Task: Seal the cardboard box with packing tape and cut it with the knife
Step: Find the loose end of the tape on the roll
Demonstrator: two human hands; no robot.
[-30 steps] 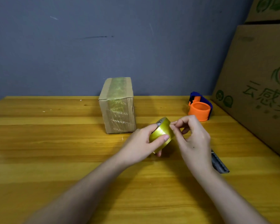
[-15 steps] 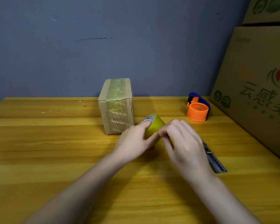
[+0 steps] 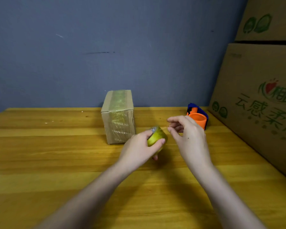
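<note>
The wooden desk (image 3: 40, 162) runs the full width of the view, with its far edge against a blue-grey wall (image 3: 106, 47).

The small cardboard box (image 3: 118, 117) stands upright on the desk near the middle of the far edge. A strip of yellowish tape covers the centre of its top and continues down the face toward the person. The flaps lie shut.

The left hand (image 3: 139, 148) is just in front of the box and slightly to its right, raised above the desk surface. It grips the roll of tape (image 3: 157, 138), thumb across the roll's outer band and the other fingers wrapped around the near side. The roll is tilted, with its grey core end pointing up and toward the box. The roll is near the box's lower right corner; contact cannot be determined.

The right hand (image 3: 188, 134) is just to the right of the roll and apart from it. Its fingers are loosely curled and slightly spread, thumb and forefinger close together toward the roll. Whether they pinch a tape end cannot be determined.

An orange and blue tape dispenser (image 3: 197, 119) sits behind the right hand, near the far right corner of the desk.

Large printed cartons (image 3: 261, 96) stand stacked along the right edge.
</note>
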